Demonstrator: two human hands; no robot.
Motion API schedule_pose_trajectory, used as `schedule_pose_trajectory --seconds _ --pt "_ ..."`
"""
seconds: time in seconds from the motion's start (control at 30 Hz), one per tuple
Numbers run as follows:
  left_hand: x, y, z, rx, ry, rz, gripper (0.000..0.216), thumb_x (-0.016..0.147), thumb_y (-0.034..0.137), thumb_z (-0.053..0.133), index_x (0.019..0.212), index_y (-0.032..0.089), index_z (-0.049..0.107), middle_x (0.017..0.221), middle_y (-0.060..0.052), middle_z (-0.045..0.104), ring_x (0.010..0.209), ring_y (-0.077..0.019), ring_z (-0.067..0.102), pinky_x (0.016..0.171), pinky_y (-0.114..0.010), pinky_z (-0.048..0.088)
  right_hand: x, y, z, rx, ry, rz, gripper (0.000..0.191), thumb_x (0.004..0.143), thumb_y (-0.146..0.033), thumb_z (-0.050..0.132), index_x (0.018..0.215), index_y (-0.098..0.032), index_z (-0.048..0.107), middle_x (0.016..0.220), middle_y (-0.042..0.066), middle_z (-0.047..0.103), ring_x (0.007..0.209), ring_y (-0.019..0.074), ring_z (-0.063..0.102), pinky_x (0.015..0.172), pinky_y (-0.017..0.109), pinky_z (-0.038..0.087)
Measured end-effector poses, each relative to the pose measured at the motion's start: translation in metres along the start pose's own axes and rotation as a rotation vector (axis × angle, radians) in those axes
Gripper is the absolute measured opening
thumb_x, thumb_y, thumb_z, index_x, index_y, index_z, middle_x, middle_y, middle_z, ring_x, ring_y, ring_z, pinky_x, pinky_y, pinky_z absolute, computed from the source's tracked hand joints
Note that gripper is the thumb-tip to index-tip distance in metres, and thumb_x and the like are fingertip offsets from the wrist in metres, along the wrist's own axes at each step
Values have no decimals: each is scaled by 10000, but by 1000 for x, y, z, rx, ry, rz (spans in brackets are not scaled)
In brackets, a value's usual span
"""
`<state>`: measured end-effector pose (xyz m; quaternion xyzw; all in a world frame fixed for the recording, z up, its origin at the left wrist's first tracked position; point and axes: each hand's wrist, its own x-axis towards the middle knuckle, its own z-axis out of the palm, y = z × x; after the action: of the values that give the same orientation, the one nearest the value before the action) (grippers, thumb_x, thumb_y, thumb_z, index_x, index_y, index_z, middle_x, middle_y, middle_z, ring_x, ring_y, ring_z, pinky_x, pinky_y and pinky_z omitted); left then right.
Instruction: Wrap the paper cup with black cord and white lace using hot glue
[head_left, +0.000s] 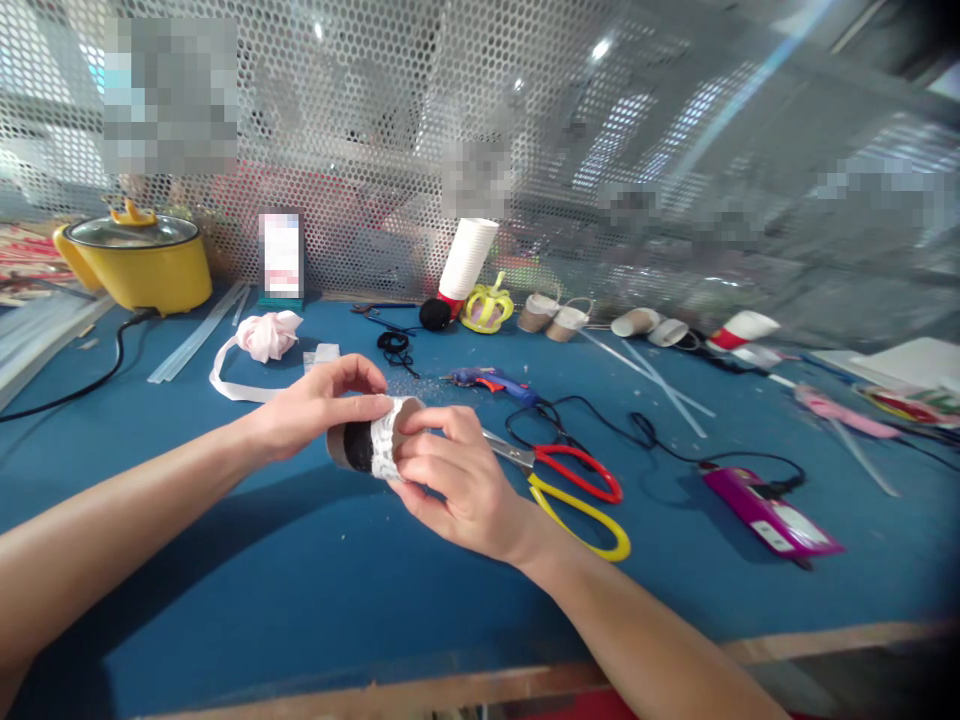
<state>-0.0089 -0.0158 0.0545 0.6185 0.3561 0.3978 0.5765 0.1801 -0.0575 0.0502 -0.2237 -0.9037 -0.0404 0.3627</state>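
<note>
Between my hands is a short brown cardboard tube [337, 448], lying sideways, with a black band and white lace [384, 450] around it. My left hand [322, 405] grips it from above and behind, thumb along its top edge. On its right end, my right hand [457, 480] has its fingers pressed against the lace and rim. Just right of that hand lie scissors [574, 475] with one red and one yellow handle loop. A blue glue gun [495, 383] rests behind them. Pale pink ribbon [268, 335] is bunched beyond my left hand.
A yellow electric pot [139, 265] stands at the back left, near clear glue sticks [199, 335]. Along the mesh wall are a phone [282, 258], stacked white cups [469, 262], a yellow crown-like basket [487, 308] and small tube baskets [568, 322]. A purple power strip [772, 515] lies right, with trailing cables.
</note>
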Motion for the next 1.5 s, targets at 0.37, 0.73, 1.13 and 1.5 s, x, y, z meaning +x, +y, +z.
schedule_pose_trajectory --seconds 0.37,0.73,1.13,1.5 --pt "2 -2 -3 -138 -156 -202 387 679 386 633 1019 205 599 952 -72 655 810 -209 618 608 -286 487 -2 4 -1 -4 -3 -18 29 778 -178 596 766 -202 586 795 13 685 954 211 559 818 374 390" --pt "-6 -4 15 471 133 238 527 683 361 643 1136 154 473 964 -69 582 871 -195 566 718 -307 470 1 1 -1 353 98 494 82 808 -264 555 790 -197 599 891 63 609 874 183 564 787 341 465" --pt "-8 -5 17 494 97 222 470 753 388 548 1145 145 458 985 -84 589 867 -196 563 721 -309 465 -2 4 6 470 136 701 144 812 -263 531 688 -191 544 779 28 582 743 154 543 700 289 430" --pt "-1 -9 18 138 79 -70 446 719 428 602 1063 160 514 871 -32 576 717 -134 534 576 -230 413 0 13 1 551 45 805 347 868 -452 407 746 -182 588 749 34 588 768 169 554 735 304 425"
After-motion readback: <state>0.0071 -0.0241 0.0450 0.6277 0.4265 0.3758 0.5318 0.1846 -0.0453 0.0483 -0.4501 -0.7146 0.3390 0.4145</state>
